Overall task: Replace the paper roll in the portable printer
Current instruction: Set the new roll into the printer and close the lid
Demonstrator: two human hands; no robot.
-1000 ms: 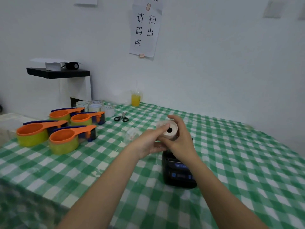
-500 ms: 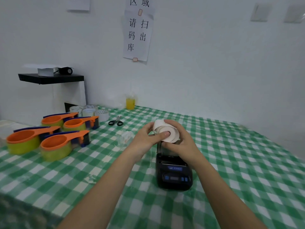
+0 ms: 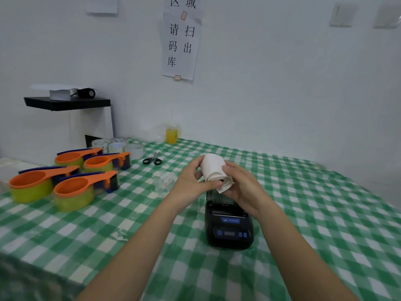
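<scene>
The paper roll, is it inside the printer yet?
Out. Both hands hold the paper roll above the black printer, whose lid looks open.

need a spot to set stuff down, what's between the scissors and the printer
In the head view, crumpled clear plastic wrap lies between the scissors and the printer.

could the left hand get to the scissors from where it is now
Probably yes, once it lets go. The left hand is helping hold the paper roll above the printer. The scissors lie beyond it, to its left, on bare tablecloth, with nothing between.
</scene>
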